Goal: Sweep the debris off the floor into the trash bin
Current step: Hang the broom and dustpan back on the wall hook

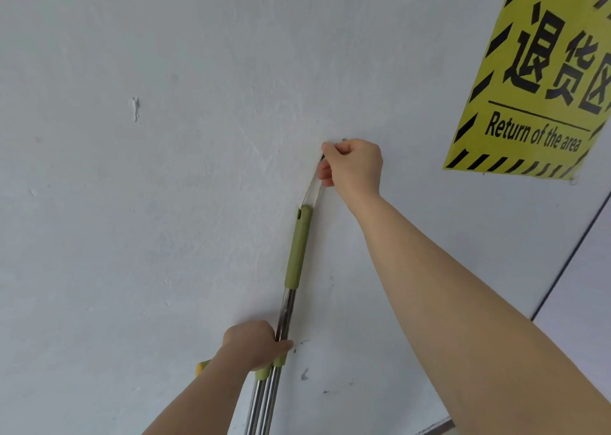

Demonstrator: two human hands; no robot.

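The broom handle, a steel shaft with a green sleeve at its top, leans against the white wall. Its long axis runs from the bottom centre of the frame up and slightly right to the middle. The head is out of view below, so calling it a broom is a judgement from the task. A second pole lies just beside it at the bottom.

From the sleeve's top a pale strap leads up to the right hand, whose curled fingers pinch the strap's upper end close to the wall. Something small and dark sits at the fingertips, perhaps a hook, but it is too small to tell. The left hand is wrapped round the shaft lower down.

Of the two hands the right is at the hanging point, so the next move probably turns on working the strap there while the left steadies the weight. Floor, debris and trash bin are not in view. A yellow sign hangs at the upper right.
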